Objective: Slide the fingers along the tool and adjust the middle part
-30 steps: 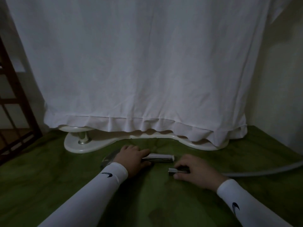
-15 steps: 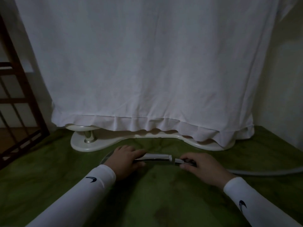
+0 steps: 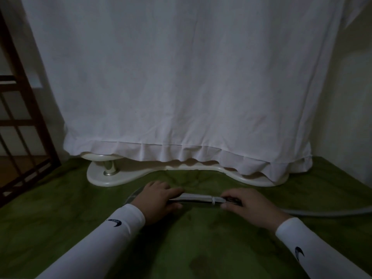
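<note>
While both hands lay low on the green floor covering (image 3: 201,244), the left hand (image 3: 159,200) had its grip curled round the left end of a pale rigid tube (image 3: 196,198), and the right hand (image 3: 246,206) pinched the darker connector end of a grey hose (image 3: 322,212) that trailed off to the right. The two pieces met end to end between the hands, near the white curved base (image 3: 124,178) of a stand draped in a white cloth (image 3: 181,77). Whether the joint had fully seated could not be told in the dim light. A skewed push looked like the main risk: the connector could jam or slip off the tube. The hose's drag to the right might also pull the joint apart if either grip loosened.
</note>
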`<state>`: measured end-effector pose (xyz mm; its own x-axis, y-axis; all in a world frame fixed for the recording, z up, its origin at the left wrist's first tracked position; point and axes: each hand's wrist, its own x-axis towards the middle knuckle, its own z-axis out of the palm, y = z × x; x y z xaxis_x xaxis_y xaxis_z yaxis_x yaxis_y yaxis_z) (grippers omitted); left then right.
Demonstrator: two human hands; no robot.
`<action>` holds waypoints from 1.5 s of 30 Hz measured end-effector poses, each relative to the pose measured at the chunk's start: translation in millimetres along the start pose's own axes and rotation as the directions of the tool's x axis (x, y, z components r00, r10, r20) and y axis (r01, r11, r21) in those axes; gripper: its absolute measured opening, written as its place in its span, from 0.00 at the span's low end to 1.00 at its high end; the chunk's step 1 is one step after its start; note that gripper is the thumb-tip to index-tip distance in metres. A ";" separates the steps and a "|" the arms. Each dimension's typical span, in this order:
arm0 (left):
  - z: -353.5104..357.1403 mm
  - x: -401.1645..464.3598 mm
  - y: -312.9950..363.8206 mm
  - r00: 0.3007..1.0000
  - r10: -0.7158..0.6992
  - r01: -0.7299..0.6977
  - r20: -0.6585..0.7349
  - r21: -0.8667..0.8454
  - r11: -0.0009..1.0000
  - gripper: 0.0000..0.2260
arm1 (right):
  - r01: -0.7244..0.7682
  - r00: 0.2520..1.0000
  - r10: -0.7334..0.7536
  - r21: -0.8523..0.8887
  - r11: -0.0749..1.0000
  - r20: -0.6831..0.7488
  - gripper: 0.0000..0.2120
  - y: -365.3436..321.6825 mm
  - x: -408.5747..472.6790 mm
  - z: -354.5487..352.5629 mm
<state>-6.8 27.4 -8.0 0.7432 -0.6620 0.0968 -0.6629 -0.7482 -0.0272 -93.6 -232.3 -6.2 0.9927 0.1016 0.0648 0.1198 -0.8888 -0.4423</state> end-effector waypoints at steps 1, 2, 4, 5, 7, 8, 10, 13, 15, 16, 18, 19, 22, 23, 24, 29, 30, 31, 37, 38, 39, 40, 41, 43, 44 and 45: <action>-0.9 -0.6 0.3 1.000 -0.001 0.001 0.002 -0.004 1.000 0.21 | 0.012 1.000 -0.012 -0.014 1.000 0.006 0.10 -0.9 0.0 -0.9; -1.1 -0.9 0.2 1.000 0.001 -0.001 0.003 -0.009 1.000 0.21 | 0.023 1.000 -0.023 -0.029 0.999 0.012 0.10 -1.6 -0.3 -2.1; -0.7 -1.5 -1.3 1.000 0.013 -0.013 0.005 -0.019 1.000 0.22 | 0.043 0.999 -0.042 -0.049 0.998 0.021 0.11 -3.0 -1.6 -4.1; -0.5 -2.1 -2.1 1.000 0.022 -0.022 0.009 -0.023 0.999 0.23 | 0.049 0.998 -0.048 -0.060 0.997 0.028 0.11 -3.3 -2.5 -4.7; -0.8 -3.7 -3.5 1.000 0.030 -0.030 0.010 -0.034 0.999 0.26 | 0.061 0.997 -0.057 -0.093 0.994 0.047 0.12 -4.1 -3.8 -5.7; -0.7 -4.5 -4.2 0.999 0.035 -0.035 0.006 -0.038 0.999 0.28 | 0.069 0.997 -0.063 -0.108 0.992 0.051 0.13 -4.3 -4.0 -5.6; -1.3 -5.7 -3.2 0.999 0.039 -0.040 -0.003 -0.039 0.998 0.31 | 0.076 0.996 -0.071 -0.123 0.989 0.044 0.13 -4.6 -4.0 -4.9; -2.2 -6.3 -1.4 0.999 0.039 -0.040 -0.018 -0.062 0.997 0.24 | 0.052 0.997 -0.044 -0.146 0.988 0.057 0.12 -6.5 -4.0 -3.6; -3.1 -7.0 0.4 0.999 0.039 -0.040 -0.019 -0.055 0.998 0.23 | 0.034 0.996 -0.020 -0.168 0.985 0.084 0.13 -7.3 -3.8 -2.5; -3.5 -7.1 0.9 0.999 0.037 -0.038 -0.018 -0.052 0.998 0.22 | 0.033 0.996 -0.017 -0.174 0.984 0.093 0.14 -6.9 -3.6 -2.1; -3.8 -7.3 2.0 0.999 0.035 -0.035 -0.013 -0.050 0.998 0.22 | 0.037 0.995 -0.021 -0.167 0.985 0.100 0.15 -6.2 -2.9 -2.0; -3.5 -7.4 2.3 0.999 0.034 -0.035 -0.013 -0.043 0.998 0.21 | 0.039 0.995 -0.025 -0.149 0.988 0.096 0.15 -6.1 -2.5 -2.2; -3.5 -6.7 2.5 0.999 0.034 -0.035 -0.013 -0.037 0.999 0.22 | 0.036 0.998 -0.032 -0.069 0.997 0.048 0.16 -6.2 -3.2 -1.1; -3.3 -6.3 2.3 0.999 0.034 -0.034 -0.013 -0.039 0.999 0.22 | 0.025 0.999 -0.023 -0.055 0.998 0.023 0.17 -6.5 -3.6 -0.7; -3.2 -6.5 1.9 0.999 0.035 -0.035 -0.013 -0.039 0.999 0.22 | 0.016 1.000 -0.016 -0.048 0.999 -0.004 0.17 -6.7 -3.8 0.1; -3.4 -7.6 1.8 0.999 0.030 -0.031 -0.020 -0.042 0.999 0.21 | 0.019 0.998 -0.023 -0.055 0.998 -0.060 0.11 -5.8 -3.1 2.8; -3.8 -7.5 2.2 0.999 0.032 -0.033 -0.021 -0.041 0.999 0.21 | 0.027 0.998 -0.030 -0.060 0.998 -0.049 0.10 -5.8 -3.2 2.2; -4.1 -7.7 2.5 0.999 0.032 -0.033 -0.020 -0.040 0.999 0.21 | 0.035 0.999 -0.037 -0.072 0.997 -0.031 0.09 -5.8 -3.2 1.6; -6.7 -9.3 4.6 0.999 0.036 -0.037 -0.027 -0.037 0.999 0.21 | -0.014 0.997 0.025 -0.141 0.990 0.071 0.16 -10.5 0.2 1.1; -6.5 -9.3 4.5 0.999 0.035 -0.036 -0.030 -0.040 0.999 0.21 | -0.016 0.997 0.027 -0.143 0.990 0.074 0.16 -10.8 0.7 1.5; -6.3 -9.5 4.4 0.999 0.034 -0.036 -0.031 -0.043 0.998 0.21 | -0.017 0.997 0.027 -0.137 0.990 0.074 0.15 -10.9 1.1 2.0; -6.0 -9.3 4.3 0.999 0.035 -0.036 -0.031 -0.043 0.998 0.21 | -0.015 0.998 0.023 -0.118 0.993 0.064 0.15 -10.3 1.2 2.0; -5.5 -8.8 4.0 0.999 0.037 -0.038 -0.031 -0.041 0.998 0.21 | -0.011 0.999 0.015 -0.084 0.996 0.050 0.14 -8.8 1.5 1.7; -4.6 -8.2 3.8 0.999 0.037 -0.038 -0.029 -0.034 0.999 0.21 | 0.002 0.999 -0.001 -0.025 1.000 0.037 0.14 -5.8 0.8 1.6; -4.3 -8.0 3.7 0.999 0.038 -0.039 -0.032 -0.031 0.999 0.21 | 0.002 0.999 -0.002 -0.018 1.000 0.034 0.17 -5.3 0.4 1.8; -4.1 -8.1 3.6 0.999 0.039 -0.040 -0.033 -0.029 0.999 0.21 | -0.001 1.000 0.002 -0.028 1.000 0.028 0.18 -4.9 0.1 2.6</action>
<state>-15.6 30.2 -4.8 0.7135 -0.6888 0.1285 -0.6943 -0.7196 -0.0024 -94.0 -226.7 -6.4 0.9929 0.1122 0.0387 0.1181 -0.9011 -0.4173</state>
